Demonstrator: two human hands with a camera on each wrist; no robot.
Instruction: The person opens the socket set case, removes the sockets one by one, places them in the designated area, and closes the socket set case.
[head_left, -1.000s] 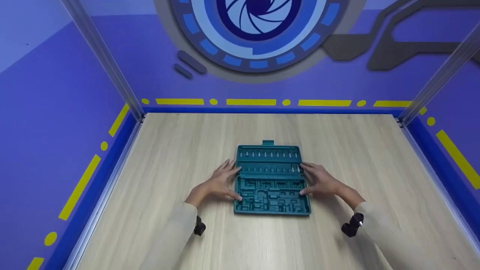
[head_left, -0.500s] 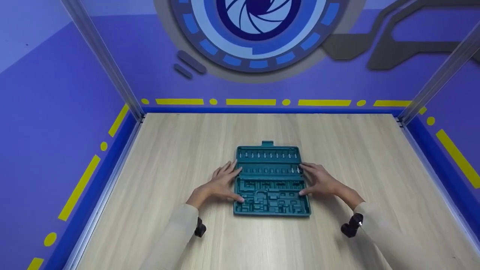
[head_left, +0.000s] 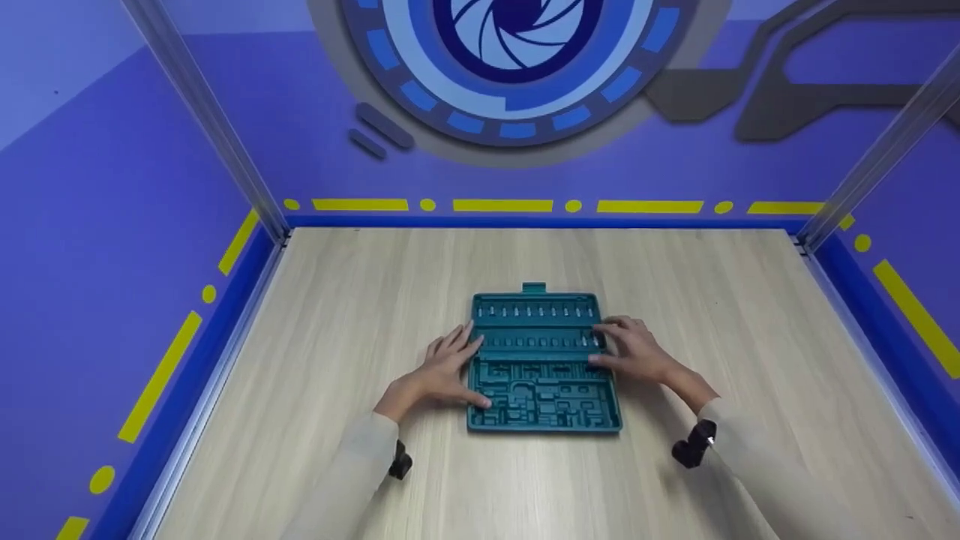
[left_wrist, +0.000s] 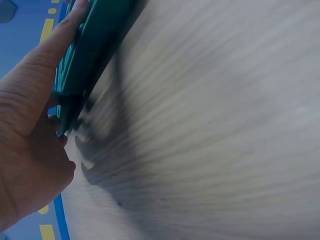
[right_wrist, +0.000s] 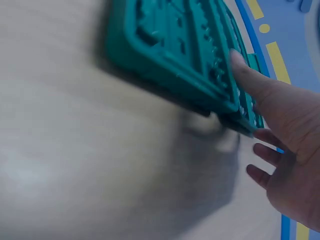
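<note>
An unfolded dark green plastic tool case [head_left: 544,405] lies flat on the table, its moulded recesses facing up. A row of small silver bits [head_left: 540,312] fills its far section, and a couple more bits [head_left: 587,340] sit at the right end of the row nearer me. My left hand [head_left: 439,375] rests along the left edge with fingers spread and the thumb over the rim. At the right edge, my right hand [head_left: 637,352] reaches its thumb and index finger over the case beside those two bits. In the right wrist view, its other fingers [right_wrist: 265,155] extend past the side.
The case stands on a light wood-grain table [head_left: 360,285]. A latch tab [head_left: 534,287] sticks out from its far edge. Blue-purple panels [head_left: 225,135] with metal corner posts enclose the table at the back and sides. Black wrist cameras [head_left: 694,444] hang below the sleeves.
My right hand has moved away from me along the right edge, its thumb shifting from the near half up toward the hinge. My left hand stays nearly in place, its thumb slightly further over the rim.
</note>
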